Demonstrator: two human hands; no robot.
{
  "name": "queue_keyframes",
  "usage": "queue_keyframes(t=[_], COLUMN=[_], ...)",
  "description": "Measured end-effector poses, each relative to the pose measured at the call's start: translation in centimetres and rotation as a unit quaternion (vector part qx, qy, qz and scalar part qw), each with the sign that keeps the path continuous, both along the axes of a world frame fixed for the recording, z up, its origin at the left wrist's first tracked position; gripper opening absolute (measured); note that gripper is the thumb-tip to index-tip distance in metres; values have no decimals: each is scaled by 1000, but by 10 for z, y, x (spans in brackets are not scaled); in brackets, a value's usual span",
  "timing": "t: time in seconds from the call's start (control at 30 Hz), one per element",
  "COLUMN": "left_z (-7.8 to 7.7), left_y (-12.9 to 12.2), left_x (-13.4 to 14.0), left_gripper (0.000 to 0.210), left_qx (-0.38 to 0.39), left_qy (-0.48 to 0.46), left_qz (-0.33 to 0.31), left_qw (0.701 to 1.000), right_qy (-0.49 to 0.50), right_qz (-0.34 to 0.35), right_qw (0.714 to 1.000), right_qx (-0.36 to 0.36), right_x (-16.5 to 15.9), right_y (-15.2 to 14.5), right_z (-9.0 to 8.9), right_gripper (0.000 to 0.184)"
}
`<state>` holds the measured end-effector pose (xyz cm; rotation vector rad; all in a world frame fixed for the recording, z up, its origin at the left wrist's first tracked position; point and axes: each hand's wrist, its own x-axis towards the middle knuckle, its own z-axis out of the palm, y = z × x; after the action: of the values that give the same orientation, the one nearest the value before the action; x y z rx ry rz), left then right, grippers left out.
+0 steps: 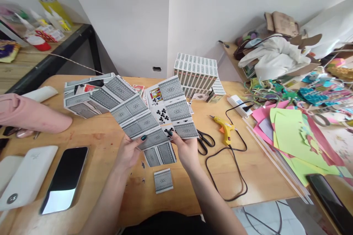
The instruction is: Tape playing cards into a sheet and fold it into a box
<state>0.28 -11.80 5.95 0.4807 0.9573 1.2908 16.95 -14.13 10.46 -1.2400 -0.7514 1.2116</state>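
My left hand (130, 151) is closed on a panel of joined playing cards (138, 119), backs up, its thumb pressing near the lower edge. In my right hand (186, 151) is a second panel of cards (177, 110), where club faces show along its left side. The two panels meet or overlap between my thumbs; whether they are joined there I cannot tell. Below them lies a pair of cards (160, 154), partly covered. One loose card piece (163, 180) rests face down on the table nearer to me. Black-handled scissors (205, 142) lie just right of my right hand.
A box shape built of cards (85, 101) stands at the back left, a block of card boxes (195, 69) behind. To the right are a yellow glue gun (224, 129) with a looping black cord, a power strip (238, 105) and coloured paper (292, 132). A phone (64, 180) lies left.
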Motion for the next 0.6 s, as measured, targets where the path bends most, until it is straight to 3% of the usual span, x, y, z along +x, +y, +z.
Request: queue_keyframes(t=[0.23, 0.4, 0.6], left_z=[-4, -10, -18], left_y=[-2, 0, 0], left_x=[2, 5, 9], left_gripper=[44, 34, 33], left_qx=[-8, -5, -4], left_qy=[-28, -55, -75], left_qz=[6, 15, -4], left_qw=[1000, 998, 997], right_qy=[-36, -119, -164], right_qz=[19, 33, 53], right_qw=[998, 988, 981], right_qx=[38, 89, 91], right_x=[-3, -5, -3], right_y=[-3, -6, -7], right_z=[5, 3, 4], right_gripper=[30, 18, 18])
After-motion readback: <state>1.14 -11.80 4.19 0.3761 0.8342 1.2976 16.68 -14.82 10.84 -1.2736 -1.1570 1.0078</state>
